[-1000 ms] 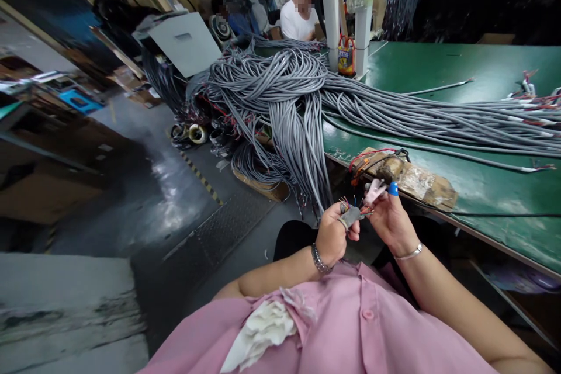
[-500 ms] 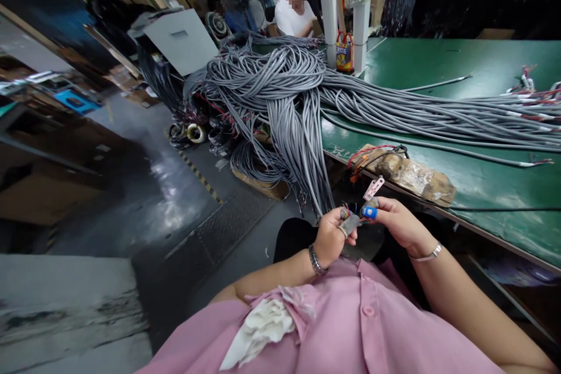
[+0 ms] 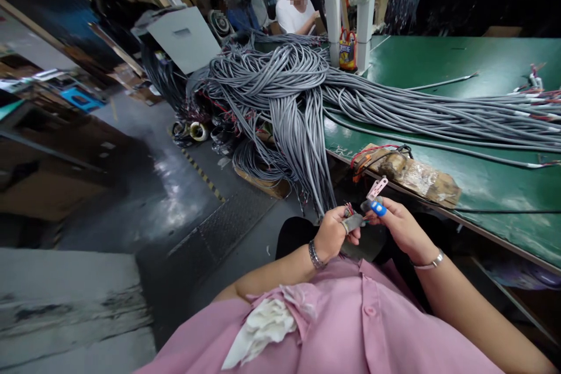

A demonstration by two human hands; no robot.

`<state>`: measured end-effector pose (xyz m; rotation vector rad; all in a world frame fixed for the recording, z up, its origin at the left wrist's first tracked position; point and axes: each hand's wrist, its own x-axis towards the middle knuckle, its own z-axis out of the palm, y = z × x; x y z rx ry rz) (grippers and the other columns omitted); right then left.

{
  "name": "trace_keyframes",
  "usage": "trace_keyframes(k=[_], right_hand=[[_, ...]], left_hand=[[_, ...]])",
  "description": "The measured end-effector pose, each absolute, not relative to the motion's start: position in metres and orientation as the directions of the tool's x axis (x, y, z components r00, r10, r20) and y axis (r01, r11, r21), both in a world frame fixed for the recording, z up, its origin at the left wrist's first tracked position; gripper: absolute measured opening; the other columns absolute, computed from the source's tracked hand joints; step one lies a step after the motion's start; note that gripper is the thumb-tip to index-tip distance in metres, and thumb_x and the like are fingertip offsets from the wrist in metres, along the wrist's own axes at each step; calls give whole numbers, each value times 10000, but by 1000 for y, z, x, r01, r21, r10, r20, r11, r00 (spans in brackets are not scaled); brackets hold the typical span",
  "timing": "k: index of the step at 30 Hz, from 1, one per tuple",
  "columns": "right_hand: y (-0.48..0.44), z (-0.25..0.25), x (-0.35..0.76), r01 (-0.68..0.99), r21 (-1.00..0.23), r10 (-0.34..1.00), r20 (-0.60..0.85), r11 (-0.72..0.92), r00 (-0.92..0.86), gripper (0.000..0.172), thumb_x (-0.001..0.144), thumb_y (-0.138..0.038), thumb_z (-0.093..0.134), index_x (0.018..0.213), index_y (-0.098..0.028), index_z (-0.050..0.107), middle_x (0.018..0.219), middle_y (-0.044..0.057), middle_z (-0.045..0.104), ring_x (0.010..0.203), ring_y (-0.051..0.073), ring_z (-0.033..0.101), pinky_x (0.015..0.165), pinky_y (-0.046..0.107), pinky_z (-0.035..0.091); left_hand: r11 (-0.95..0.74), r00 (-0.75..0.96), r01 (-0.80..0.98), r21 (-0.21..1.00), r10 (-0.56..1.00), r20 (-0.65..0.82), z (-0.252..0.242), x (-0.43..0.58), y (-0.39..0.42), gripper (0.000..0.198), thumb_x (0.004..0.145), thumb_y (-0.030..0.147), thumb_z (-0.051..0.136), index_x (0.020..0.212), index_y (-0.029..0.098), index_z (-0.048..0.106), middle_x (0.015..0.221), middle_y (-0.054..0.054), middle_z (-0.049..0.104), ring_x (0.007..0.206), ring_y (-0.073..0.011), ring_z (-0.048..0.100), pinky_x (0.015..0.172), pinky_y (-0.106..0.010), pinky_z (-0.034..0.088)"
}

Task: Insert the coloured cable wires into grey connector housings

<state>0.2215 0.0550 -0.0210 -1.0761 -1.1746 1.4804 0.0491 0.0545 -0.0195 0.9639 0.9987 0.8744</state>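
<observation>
My left hand (image 3: 335, 235) is closed on a bunch of thin coloured wires (image 3: 349, 209) in front of my body. Its thumb wears a grey cover. Close beside it on the right, my right hand (image 3: 402, 228) is pinched around a small flat pink tool with holes (image 3: 377, 188); its exact kind is unclear. A blue wrap (image 3: 377, 208) circles the right thumb. Thin wires pass between the fingertips of both hands. Behind my left hand, a thick bundle of grey cables (image 3: 302, 140) hangs off the bench; whether the held wires belong to it is hidden.
More grey cables lie across the green bench (image 3: 438, 58). At its front edge sits a wooden block (image 3: 427, 178) with plastic wrap and red and black leads. A white post (image 3: 333, 6) rises from the bench. Beyond the cable heap, a person in white (image 3: 294, 11) sits.
The right thumb and the pink tool have tilted slightly, and the right fingers are closer to the left ones. The whole view has shifted a little. Both hands keep their hold.
</observation>
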Motion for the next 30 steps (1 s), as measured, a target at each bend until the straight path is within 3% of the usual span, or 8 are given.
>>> trace_keyframes(k=[4, 7, 10, 14, 17, 22, 30], right_hand=[[44, -28, 214, -224, -965, 984, -108, -138, -141, 257, 765, -417, 734, 900, -202, 697, 846, 37, 674, 704, 145, 570, 642, 271, 462], [39, -27, 204, -261, -964, 998, -51, -59, -39, 176, 775, -377, 731, 802, -212, 676, 722, 10, 651, 635, 137, 548, 604, 268, 444], [42, -22, 199, -251, -967, 999, -35, -43, -37, 165, 782, -355, 724, 742, -212, 651, 645, -8, 616, 583, 130, 523, 581, 268, 435], [50, -17, 199, -203, -978, 993, -24, -47, -112, 208, 763, -397, 733, 756, -205, 654, 655, 2, 627, 575, 137, 544, 574, 277, 446], [55, -15, 198, -193, -980, 987, -21, -51, -158, 228, 745, -415, 746, 774, -205, 663, 643, 4, 633, 553, 138, 547, 552, 278, 446], [57, -19, 197, -213, -975, 995, -54, -71, -83, 218, 741, -393, 756, 757, -190, 678, 637, -2, 618, 566, 122, 509, 554, 261, 418], [56, -25, 197, -246, -965, 996, -84, -89, -32, 226, 724, -376, 770, 701, -189, 647, 629, -20, 571, 564, 116, 463, 556, 263, 383]], left_hand=[[317, 223, -249, 915, 939, -264, -24, 52, 54, 336, 720, 439, 706, 691, 148, 540, 524, 8, 593, 391, -95, 516, 406, -208, 410], [324, 257, -249, 913, 931, -260, -25, 54, 53, 334, 722, 442, 710, 705, 142, 564, 546, -5, 610, 420, -111, 546, 443, -225, 437], [321, 357, -190, 928, 903, -239, -21, 50, 53, 348, 727, 464, 708, 708, 132, 608, 587, -37, 642, 492, -133, 592, 523, -248, 474], [184, 441, -61, 981, 887, -139, -13, 44, 53, 361, 763, 482, 678, 680, 132, 643, 619, -63, 666, 574, -138, 603, 606, -251, 483], [176, 375, -80, 981, 917, -133, -17, 44, 52, 350, 770, 473, 671, 681, 137, 632, 588, -50, 651, 533, -134, 588, 570, -251, 480], [236, 211, -296, 926, 961, -177, -28, 52, 51, 327, 722, 439, 707, 679, 139, 584, 532, -13, 612, 433, -109, 545, 467, -224, 445], [256, 163, -354, 900, 964, -210, -27, 52, 53, 341, 709, 454, 710, 689, 138, 585, 546, -16, 623, 428, -109, 554, 455, -226, 441]])
